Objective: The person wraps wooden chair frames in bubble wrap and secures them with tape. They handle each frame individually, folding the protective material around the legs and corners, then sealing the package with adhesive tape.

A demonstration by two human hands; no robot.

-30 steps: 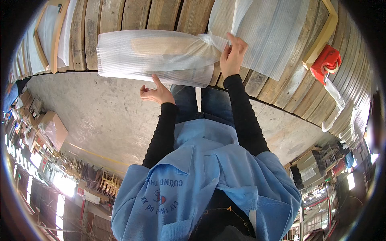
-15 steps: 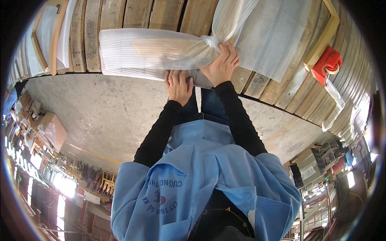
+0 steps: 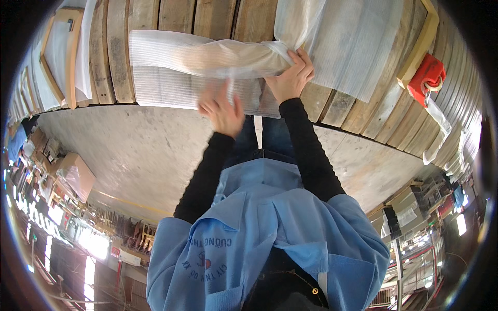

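Observation:
A translucent white foam sheet [image 3: 171, 89] lies on the wooden slats, its upper layer folded over a pale tan, long piece [image 3: 212, 58]. The piece shows through the foam, so I cannot make out its exact kind. My right hand [image 3: 293, 78] grips the twisted, gathered foam at the right end of this bundle. Over the front part of the sheet is my left hand [image 3: 222, 110], blurred by motion, with thumb and fingers apart. Whether its fingertips touch the foam is unclear.
Another foam sheet [image 3: 358, 46] spreads over the slats [image 3: 176, 15] to the right. Farther right lie an angled wooden piece [image 3: 420, 44] and a red tape dispenser [image 3: 426, 80] with a loose strip trailing. Wooden frame pieces [image 3: 72, 57] lie at left. Concrete floor [image 3: 124, 145] borders the slatted surface.
My left hand has come off the foam's front edge and shifted slightly down and left. More of the flat front layer shows. My right hand keeps its grip, slightly farther right.

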